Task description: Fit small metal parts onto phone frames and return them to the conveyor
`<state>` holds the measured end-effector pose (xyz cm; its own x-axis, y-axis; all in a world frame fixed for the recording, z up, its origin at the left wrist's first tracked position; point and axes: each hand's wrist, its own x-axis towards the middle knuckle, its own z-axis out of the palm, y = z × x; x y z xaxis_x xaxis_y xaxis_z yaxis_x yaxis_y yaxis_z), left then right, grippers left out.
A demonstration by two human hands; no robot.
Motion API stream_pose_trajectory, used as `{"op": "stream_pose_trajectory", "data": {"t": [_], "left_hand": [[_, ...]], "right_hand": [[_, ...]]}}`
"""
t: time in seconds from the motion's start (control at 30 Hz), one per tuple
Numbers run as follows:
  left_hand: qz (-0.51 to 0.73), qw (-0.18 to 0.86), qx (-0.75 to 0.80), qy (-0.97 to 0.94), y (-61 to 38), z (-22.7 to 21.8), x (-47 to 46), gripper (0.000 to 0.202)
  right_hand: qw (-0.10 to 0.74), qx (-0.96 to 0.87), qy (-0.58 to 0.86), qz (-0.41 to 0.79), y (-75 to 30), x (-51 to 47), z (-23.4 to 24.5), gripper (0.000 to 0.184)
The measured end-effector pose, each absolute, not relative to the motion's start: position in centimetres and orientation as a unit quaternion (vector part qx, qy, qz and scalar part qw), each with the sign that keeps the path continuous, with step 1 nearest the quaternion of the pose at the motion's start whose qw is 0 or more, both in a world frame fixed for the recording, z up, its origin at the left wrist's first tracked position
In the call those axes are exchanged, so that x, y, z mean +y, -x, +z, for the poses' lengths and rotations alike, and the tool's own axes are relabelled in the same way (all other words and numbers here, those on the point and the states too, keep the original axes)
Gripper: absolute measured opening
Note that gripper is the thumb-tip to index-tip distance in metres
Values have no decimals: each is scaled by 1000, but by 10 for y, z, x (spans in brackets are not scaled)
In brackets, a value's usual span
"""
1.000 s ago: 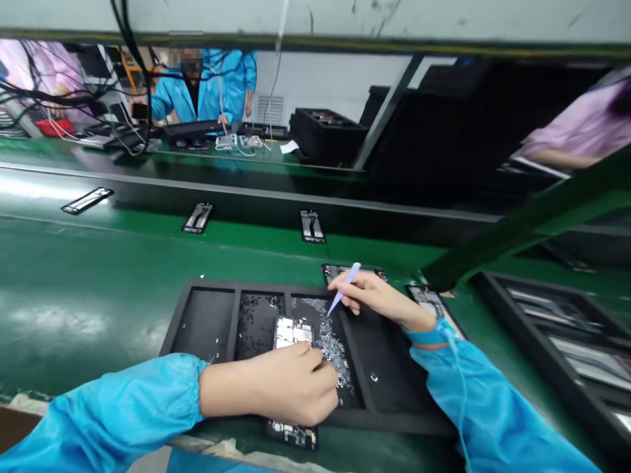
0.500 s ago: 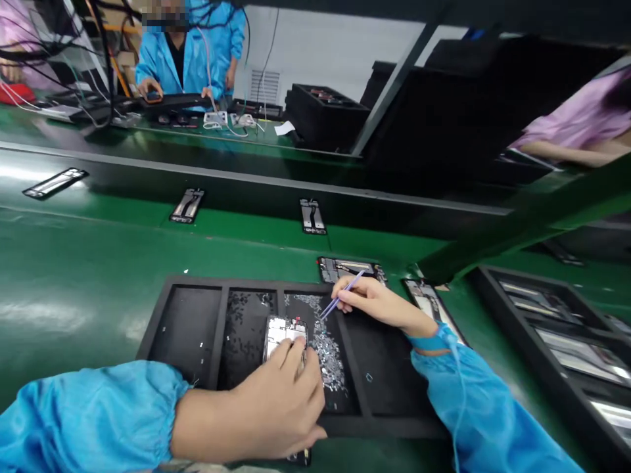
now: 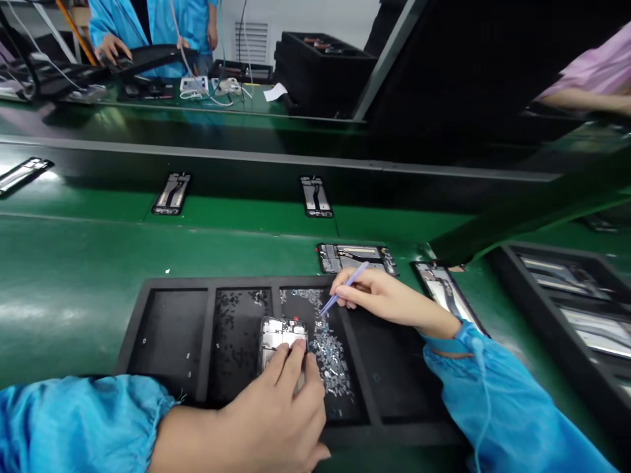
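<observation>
A black foam tray (image 3: 172,286) with four compartments lies on the green bench in front of me. My left hand (image 3: 276,410) is closed on a phone frame (image 3: 279,333) that rests over the tray's middle divider. My right hand (image 3: 382,299) pinches purple tweezers (image 3: 344,288), whose tips point down into the compartment of several small silvery parts (image 3: 328,355). The compartment to the left holds several small dark parts (image 3: 236,309).
Another phone frame (image 3: 355,256) lies just behind the tray, one more (image 3: 446,295) by my right wrist. Phone frames (image 3: 315,195) sit along the conveyor belt. A black tray of parts (image 3: 566,289) stands at the right. A person in a blue coat (image 3: 148,26) works at the far bench.
My view has tipped downward and closer. My left hand has shifted slightly on the phone frame. The tweezers have dipped lower toward the silvery parts.
</observation>
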<state>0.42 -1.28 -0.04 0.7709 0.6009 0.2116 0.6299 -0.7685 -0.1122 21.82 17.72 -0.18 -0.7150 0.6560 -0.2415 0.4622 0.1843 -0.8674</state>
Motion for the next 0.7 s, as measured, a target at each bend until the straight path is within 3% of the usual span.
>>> {"op": "stream_pose_trajectory", "data": {"t": [0.1,0.27,0.37,0.57,0.7], "left_hand": [[-89,84,-329,936,-4,0,-14,55],[-86,62,-393,913,-2,5,-21,69],[-52,43,-434,899,-1,8,-25,76],[-46,60,-435,897,-3,1,-25,79],[-65,83,-429,897,-4,-4,-22,78]], "right_hand": [[116,-762,374,515,-219,172,6,42],[306,-740,447,398,-207,142,55,34],[333,-786,405,328,-179,123,69,34],[401,-849,292,182,-128,116,28,35],[402,-856,281,164,-128,119,10,35]]}}
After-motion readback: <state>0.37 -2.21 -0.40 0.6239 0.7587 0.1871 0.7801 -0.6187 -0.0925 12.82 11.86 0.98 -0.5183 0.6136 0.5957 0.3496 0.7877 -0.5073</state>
